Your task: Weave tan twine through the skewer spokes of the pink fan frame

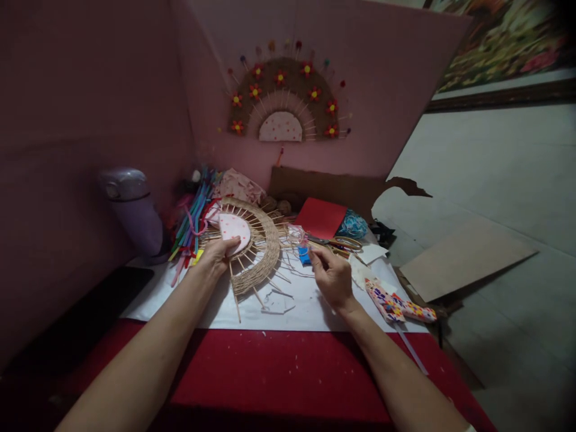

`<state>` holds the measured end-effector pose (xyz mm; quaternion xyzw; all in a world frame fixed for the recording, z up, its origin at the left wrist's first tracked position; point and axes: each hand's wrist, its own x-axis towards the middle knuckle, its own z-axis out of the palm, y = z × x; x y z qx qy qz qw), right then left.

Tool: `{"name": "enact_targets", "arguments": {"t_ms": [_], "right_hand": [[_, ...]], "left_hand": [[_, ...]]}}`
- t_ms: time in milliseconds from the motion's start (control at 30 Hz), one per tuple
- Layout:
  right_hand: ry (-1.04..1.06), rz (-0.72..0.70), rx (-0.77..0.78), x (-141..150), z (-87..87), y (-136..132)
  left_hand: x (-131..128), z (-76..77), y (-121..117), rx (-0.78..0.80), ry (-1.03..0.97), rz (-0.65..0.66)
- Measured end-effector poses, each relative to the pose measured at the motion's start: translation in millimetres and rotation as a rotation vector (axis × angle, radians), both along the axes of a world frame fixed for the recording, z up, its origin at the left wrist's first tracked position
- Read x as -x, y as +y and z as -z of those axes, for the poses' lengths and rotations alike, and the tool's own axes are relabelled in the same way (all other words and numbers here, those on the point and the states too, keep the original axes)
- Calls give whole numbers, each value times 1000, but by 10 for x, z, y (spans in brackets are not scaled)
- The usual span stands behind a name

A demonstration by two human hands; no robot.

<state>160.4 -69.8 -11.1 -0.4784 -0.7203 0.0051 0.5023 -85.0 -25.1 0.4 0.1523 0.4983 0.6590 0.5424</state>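
My left hand (217, 257) grips a half-round woven fan (272, 243) by its centre, with the thumb over the white, red-dotted half-disc (234, 231). Thin sticks radiate from that disc through a band of wound brown twine, and their ends poke out past the band. To the right of the fan, my right hand (333, 277) is closed in a pinch. What lies between its fingertips is too small to make out. Beside those fingertips is a small blue piece (303, 256), with clear plastic (296, 234) just behind it. Short cut bits (278, 302) lie below the fan on white paper.
A finished-looking fan with red flowers (280, 77) is on the pink backboard. A purple bottle (137, 210) and colourful pipe cleaners (198, 210) stand left. Red paper (321, 217), blue yarn (353, 224), scissors (344, 243) and patterned fabric (398, 305) lie right.
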Motion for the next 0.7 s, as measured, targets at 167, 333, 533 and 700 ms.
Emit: {"name": "enact_targets", "arguments": {"t_ms": [167,333,533,700], "right_hand": [[-141,-257,33,58,67,-32],[-104,-51,-41,34,58,-38],[123,474,-240,-240,-121,58],[239,697,-422,-622,-334,110]], "left_hand": [[-17,-93,-32,-77,-25,34],[-33,-218,-118,-183,-50,78],[-13,-228,-131,-258,-106,111],[-1,-262,-142,-242,-115,117]]}}
